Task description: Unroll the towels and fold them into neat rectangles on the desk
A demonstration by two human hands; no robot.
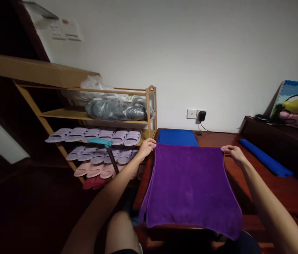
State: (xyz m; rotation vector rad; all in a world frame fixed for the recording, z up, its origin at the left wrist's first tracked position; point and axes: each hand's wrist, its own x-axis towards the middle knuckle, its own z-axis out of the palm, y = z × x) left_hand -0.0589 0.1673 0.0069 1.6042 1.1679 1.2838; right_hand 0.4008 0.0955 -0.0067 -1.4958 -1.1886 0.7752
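Observation:
A purple towel point(191, 187) hangs spread between my two hands, its lower edge dropping past the front of the wooden table point(265, 190). My left hand point(146, 148) pinches its upper left corner. At the upper right corner, my right hand point(233, 153) grips the cloth between thumb and fingers. The towel looks doubled, since a second layer shows along its left side. Just behind its top edge lies a flat blue folded cloth point(178, 137). Another blue cloth point(266, 158), folded into a long strip, rests on the table to the right of my right hand.
Left of the table stands a wooden rack point(151, 106) with rows of slippers point(106, 135), plastic-wrapped bundles point(117, 107) and a cardboard box point(59, 72) on top. A turquoise-topped pole point(112, 158) stands before it. A black charger point(202, 116) is plugged into the wall.

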